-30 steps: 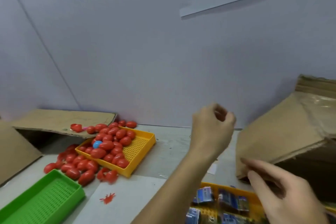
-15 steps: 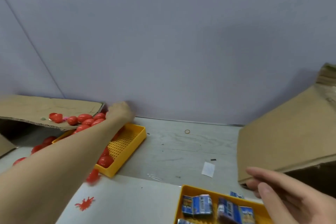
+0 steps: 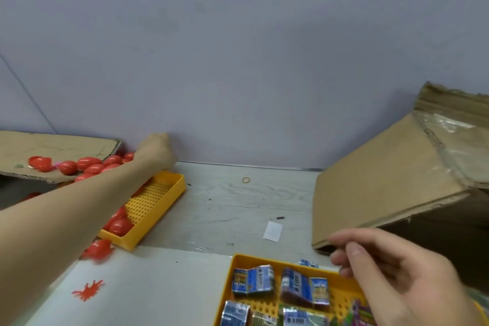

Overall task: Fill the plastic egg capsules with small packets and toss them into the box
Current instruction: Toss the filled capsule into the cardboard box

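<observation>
Several red egg capsules [image 3: 87, 164] lie heaped in and around a yellow perforated tray [image 3: 158, 198] at the left. My left hand [image 3: 154, 149] reaches over the tray's far end by the wall, knuckles up; its fingers are hidden, so I cannot tell if it holds a capsule. A second yellow tray [image 3: 247, 262] at the bottom holds several small blue packets [image 3: 252, 279]. My right hand [image 3: 391, 272] hovers above that tray's right side, fingers loosely apart, holding nothing. The big cardboard box [image 3: 383, 180] stands tilted at the right.
A flat cardboard flap [image 3: 53, 145] lies at the far left under some capsules. A rubber band [image 3: 246, 180] and a white paper scrap [image 3: 273, 231] lie on the grey table. A white sheet with a red splat mark [image 3: 88, 290] covers the near edge.
My left hand swung from mid-air near the box over to the capsule tray at the left and has stayed there. My right hand has drifted slightly down over the packet tray.
</observation>
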Demonstrator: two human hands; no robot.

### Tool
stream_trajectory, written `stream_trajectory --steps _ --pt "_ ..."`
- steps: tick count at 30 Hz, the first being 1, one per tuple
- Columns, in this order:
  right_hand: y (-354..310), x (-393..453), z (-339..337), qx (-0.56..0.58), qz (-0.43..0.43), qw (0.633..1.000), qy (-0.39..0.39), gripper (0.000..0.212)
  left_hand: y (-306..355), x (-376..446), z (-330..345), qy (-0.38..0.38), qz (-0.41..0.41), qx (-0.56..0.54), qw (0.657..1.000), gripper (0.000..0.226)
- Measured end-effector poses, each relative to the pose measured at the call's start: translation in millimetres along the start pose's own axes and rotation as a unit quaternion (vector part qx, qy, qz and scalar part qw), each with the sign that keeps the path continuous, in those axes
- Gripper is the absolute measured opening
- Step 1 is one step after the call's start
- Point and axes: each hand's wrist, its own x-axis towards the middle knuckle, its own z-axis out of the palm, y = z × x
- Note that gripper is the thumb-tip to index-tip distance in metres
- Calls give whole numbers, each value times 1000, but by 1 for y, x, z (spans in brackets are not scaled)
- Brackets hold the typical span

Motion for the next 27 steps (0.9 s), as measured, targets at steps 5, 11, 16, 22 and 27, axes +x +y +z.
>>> stream_trajectory --steps 5,11,16,22,27 --pt "-4 1 -13 -66 -36 991 -108 45 20 -49 -18 19 71 15 997 22" --pt "-9 1 -30 -166 -51 971 -167 27 66 -132 -38 -23 131 -71 989 31" --pt "-18 -7 -18 -208 -41 939 -269 10 97 -205 -45 -4 149 -337 930 15" --pt "-29 -5 -2 -258 -26 900 -350 28 104 -256 -37 67 43 -611 788 13" --pt "-20 0 6 -280 -65 882 -374 22 94 -261 -22 42 11 -649 760 27"
